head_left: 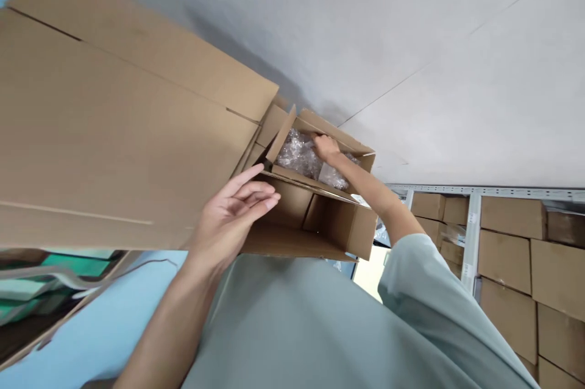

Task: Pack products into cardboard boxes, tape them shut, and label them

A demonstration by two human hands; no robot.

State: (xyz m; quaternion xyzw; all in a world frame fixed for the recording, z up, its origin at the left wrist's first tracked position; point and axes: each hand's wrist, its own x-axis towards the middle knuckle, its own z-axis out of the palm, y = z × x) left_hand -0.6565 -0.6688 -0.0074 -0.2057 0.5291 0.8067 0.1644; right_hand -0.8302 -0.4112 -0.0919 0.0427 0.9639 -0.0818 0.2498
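Wearing: pale grey-green short-sleeved cloth shirt (301,322), nearest of all.
Left hand (228,212): half open, fingers loosely bent, gripping nothing visible; just beside the left corner of both boxes, contact impossible to tell.
Open brown rectangular cardboard lower box (363,233): opening turned towards the shirt, interior shadowed.
Brown cardboard upper box (281,138): flaps up, just beyond the lower box.
Clear crinkled plastic bubble wrap (299,156): inside the upper box, on both sides of the right hand.
Right hand (327,146): reaching into the upper box, fingers curled downward, tips hidden; cannot tell whether gripping.
Large flat brown cardboard sheet (137,133): left of both boxes, creased and slit.
Grey perforated metal rack (473,236): farther right, stacked with brown cardboard cartons (505,258).
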